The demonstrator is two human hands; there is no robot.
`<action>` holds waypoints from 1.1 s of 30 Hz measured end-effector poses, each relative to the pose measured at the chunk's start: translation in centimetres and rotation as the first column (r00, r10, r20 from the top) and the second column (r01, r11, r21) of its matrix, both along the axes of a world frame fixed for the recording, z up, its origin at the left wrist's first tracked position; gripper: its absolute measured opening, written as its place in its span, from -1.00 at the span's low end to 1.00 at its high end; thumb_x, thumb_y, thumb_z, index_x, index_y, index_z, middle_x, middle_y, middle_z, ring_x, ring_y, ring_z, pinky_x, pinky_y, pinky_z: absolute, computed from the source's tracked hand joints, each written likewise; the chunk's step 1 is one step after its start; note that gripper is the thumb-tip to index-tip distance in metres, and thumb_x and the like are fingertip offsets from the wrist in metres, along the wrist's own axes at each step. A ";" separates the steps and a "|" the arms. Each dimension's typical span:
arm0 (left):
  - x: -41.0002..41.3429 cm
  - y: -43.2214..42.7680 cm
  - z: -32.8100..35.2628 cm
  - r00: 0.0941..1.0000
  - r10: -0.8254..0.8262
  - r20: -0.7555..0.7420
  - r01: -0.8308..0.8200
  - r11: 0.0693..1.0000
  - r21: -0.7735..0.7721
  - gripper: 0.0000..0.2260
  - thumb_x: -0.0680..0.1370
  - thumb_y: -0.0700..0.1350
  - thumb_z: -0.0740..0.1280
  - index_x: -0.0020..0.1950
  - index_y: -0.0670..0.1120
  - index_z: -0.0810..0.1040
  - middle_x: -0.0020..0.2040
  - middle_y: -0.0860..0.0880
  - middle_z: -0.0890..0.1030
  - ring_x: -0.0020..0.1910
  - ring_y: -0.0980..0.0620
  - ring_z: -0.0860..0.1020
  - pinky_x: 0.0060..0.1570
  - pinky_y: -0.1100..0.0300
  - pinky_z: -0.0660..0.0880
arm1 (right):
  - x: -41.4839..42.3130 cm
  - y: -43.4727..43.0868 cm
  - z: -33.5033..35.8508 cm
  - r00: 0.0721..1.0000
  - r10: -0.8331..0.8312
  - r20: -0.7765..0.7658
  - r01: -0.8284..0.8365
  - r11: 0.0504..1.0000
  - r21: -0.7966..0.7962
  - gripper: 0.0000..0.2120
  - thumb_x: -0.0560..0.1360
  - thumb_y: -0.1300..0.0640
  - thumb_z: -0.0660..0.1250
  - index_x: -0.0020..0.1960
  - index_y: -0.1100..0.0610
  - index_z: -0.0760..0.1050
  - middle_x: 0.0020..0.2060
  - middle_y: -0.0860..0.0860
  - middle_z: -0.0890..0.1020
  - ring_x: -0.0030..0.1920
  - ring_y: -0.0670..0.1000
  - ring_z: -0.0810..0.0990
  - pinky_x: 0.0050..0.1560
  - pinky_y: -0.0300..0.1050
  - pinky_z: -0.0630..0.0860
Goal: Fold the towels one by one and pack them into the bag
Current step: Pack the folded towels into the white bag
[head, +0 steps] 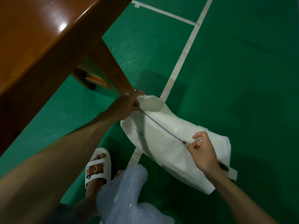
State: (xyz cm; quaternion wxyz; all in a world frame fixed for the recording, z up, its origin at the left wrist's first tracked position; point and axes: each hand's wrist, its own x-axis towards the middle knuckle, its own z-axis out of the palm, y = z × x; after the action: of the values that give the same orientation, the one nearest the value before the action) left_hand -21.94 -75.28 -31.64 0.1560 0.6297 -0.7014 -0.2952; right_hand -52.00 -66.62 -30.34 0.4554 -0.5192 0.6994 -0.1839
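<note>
Here, a white bag (pixel 163 143) is held up above the green floor (pixel 234 65), stretched between two bare hands. The left hand (pixel 125 106) is closed in a fist around the upper left end of the bag, just beside the foot of a brown wooden table leg (pixel 110 65); the fabric is bunched inside its curled fingers. A metal zipper (pixel 159 124) is seen running diagonally across the bag from that fist down to the right hand (pixel 203 151). The zipper pull (pixel 184 142) is pinched between the thumb and forefinger of the right hand, while the other fingers are loosely curled and spread apart. The zipper teeth are shown closed along the visible length. A pale blue towel (pixel 127 194) is draped below the bag, near a foot in a white slipper (pixel 97 168). White lines (pixel 186 50) are marked on the floor.
</note>
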 end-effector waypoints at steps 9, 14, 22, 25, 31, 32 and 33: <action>-9.6 1.2 2.9 0.943 -0.332 -0.016 0.332 0.940 0.072 -0.47 0.52 -0.14 0.40 0.43 0.04 0.30 0.15 0.07 0.58 -0.08 0.11 0.52 0.01 0.17 0.51 | 0.1 0.7 -0.1 0.996 -0.001 -0.087 -0.002 0.999 -0.033 -0.80 0.56 0.16 0.36 0.07 0.06 0.34 -0.38 0.00 0.54 -0.38 -0.05 0.46 -0.40 -0.27 0.33; -13.9 3.0 0.4 0.874 -0.486 -0.004 0.483 0.869 0.106 -0.42 0.49 -0.02 0.44 0.44 0.06 0.27 0.16 -0.01 0.57 0.09 -0.03 0.52 0.01 0.06 0.51 | 0.4 0.6 -0.1 0.987 0.049 -0.156 -0.057 0.997 -0.046 -0.72 0.53 0.15 0.40 0.09 0.03 0.31 -0.35 -0.07 0.57 -0.32 -0.11 0.52 -0.37 -0.29 0.33; -13.4 3.6 -1.2 0.908 -0.337 -0.248 0.382 0.909 0.165 -0.23 0.41 -0.19 0.52 0.50 0.05 0.20 0.14 -0.08 0.56 0.04 0.00 0.53 0.14 0.11 0.51 | 1.6 0.0 -1.1 0.926 0.201 -0.319 -0.231 0.971 -0.059 -0.64 0.46 0.25 0.45 0.16 0.06 0.39 -0.06 0.05 0.62 -0.07 0.10 0.59 -0.06 0.01 0.53; -13.3 3.5 -2.0 0.906 -0.294 -0.304 0.358 0.916 0.181 -0.19 0.35 -0.22 0.56 0.49 0.01 0.22 0.13 -0.07 0.59 0.01 0.00 0.59 0.14 0.12 0.54 | 1.6 -0.4 -1.5 0.927 0.212 -0.310 -0.251 0.964 -0.089 -0.71 0.48 0.30 0.41 0.15 0.11 0.46 -0.08 0.09 0.62 -0.11 0.10 0.58 -0.08 -0.02 0.51; -13.4 3.5 -2.0 0.910 -0.259 -0.324 0.331 0.924 0.191 -0.19 0.35 -0.26 0.56 0.50 -0.01 0.23 0.14 -0.09 0.58 -0.01 -0.02 0.60 0.11 0.15 0.54 | 1.2 -1.0 -1.9 0.916 0.205 -0.345 -0.255 0.961 -0.105 -0.77 0.45 0.27 0.42 0.09 0.16 0.59 -0.18 0.08 0.67 -0.21 0.05 0.51 -0.15 -0.17 0.39; -13.4 3.5 -2.0 0.910 -0.258 -0.326 0.330 0.924 0.192 -0.19 0.35 -0.26 0.56 0.50 -0.01 0.23 0.14 -0.08 0.58 0.00 -0.02 0.59 0.10 0.15 0.54 | 1.2 -1.0 -2.0 0.917 0.195 -0.349 -0.247 0.963 -0.111 -0.82 0.44 0.28 0.41 0.04 0.17 0.60 -0.22 0.06 0.66 -0.23 0.05 0.49 -0.18 -0.18 0.36; -13.4 3.5 -2.0 0.908 -0.259 -0.328 0.333 0.923 0.192 -0.19 0.35 -0.25 0.56 0.50 -0.01 0.23 0.14 -0.08 0.58 0.00 -0.02 0.59 0.09 0.15 0.54 | 1.2 -1.0 -2.0 0.918 0.181 -0.353 -0.235 0.965 -0.117 -0.86 0.43 0.29 0.41 -0.02 0.18 0.59 -0.25 0.05 0.64 -0.25 0.04 0.47 -0.21 -0.19 0.33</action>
State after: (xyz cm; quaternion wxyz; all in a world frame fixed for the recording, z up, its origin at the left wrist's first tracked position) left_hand -35.37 -71.78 -33.68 0.1342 0.4780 -0.7162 -0.4905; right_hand -50.77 -67.58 -32.36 0.3028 -0.6489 0.6913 -0.0967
